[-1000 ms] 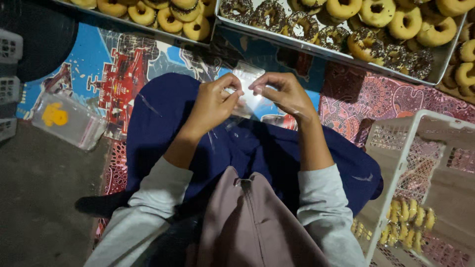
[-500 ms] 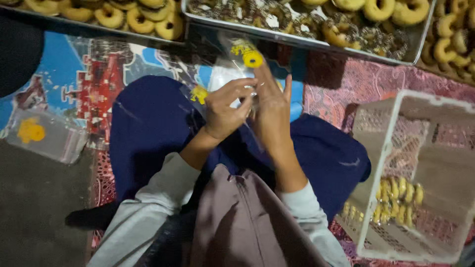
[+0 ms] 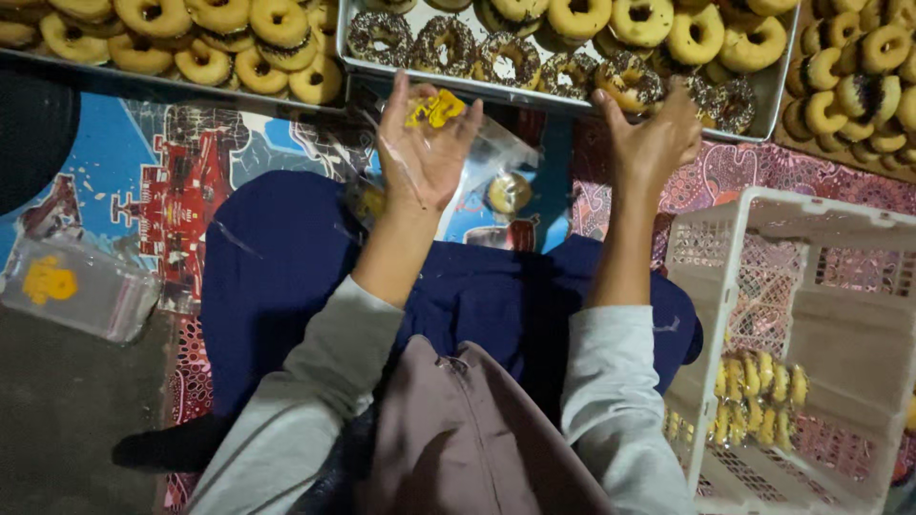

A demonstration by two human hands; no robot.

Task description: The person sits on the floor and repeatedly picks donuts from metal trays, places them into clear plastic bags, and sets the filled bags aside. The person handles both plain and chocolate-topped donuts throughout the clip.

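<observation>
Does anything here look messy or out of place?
Nothing stands out. Doughnuts sit in rows in their tray; the left hand holds a clear bag, and the right hand is empty.

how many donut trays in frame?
3, all along the top edge: left tray of plain donuts, middle tray the right hand reaches toward, right tray, partly cut off. More may lie out of view.

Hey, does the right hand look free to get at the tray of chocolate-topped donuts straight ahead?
Probably yes. The right hand is empty and open, already raised at the near rim of the metal tray, with nothing between it and the chocolate-topped donuts. The left hand holds the clear plastic bag.
</observation>
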